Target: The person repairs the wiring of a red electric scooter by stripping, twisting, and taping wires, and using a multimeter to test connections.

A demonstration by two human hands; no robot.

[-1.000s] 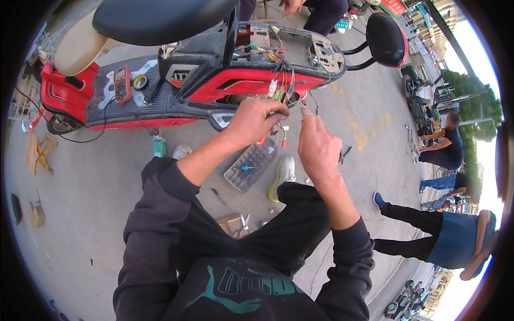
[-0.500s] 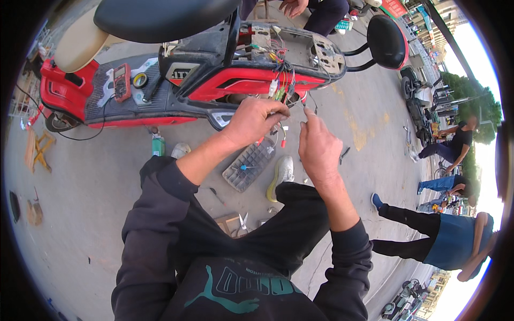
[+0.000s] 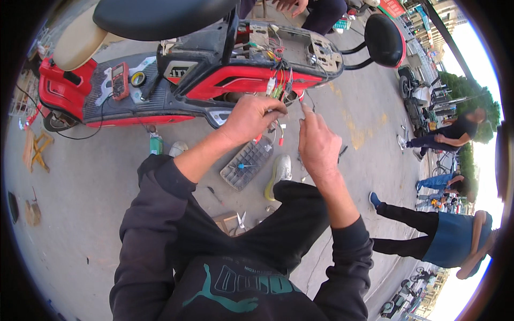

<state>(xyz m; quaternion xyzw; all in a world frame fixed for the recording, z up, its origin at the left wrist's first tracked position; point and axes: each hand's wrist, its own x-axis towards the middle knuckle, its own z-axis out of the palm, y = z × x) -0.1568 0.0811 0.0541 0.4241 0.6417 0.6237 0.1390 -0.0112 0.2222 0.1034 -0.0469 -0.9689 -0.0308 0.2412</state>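
A red and black electric scooter (image 3: 214,88) stands in front of me, its rear body uncovered. A bundle of coloured wires (image 3: 279,80) with plugs hangs down its near side. At the lower end of that bundle, my left hand (image 3: 251,117) pinches a thin wire between thumb and fingers. Just to the right, my right hand (image 3: 319,143) is closed, thumb against the index finger, apparently on a thin wire; the fingertips hide most of it. A red connector (image 3: 281,142) dangles below the left hand.
A multimeter (image 3: 120,81) and a tape roll (image 3: 138,79) lie on the footboard. Below my hands is a grey ribbed tray (image 3: 247,166) with a blue item. Scissors (image 3: 241,220) lie between my legs. A person (image 3: 460,238) stands right; another person's hand (image 3: 292,6) shows behind the scooter.
Both hands stay near the wires; the right fingertips have risen slightly. In the background at right, a walking person has changed stance.
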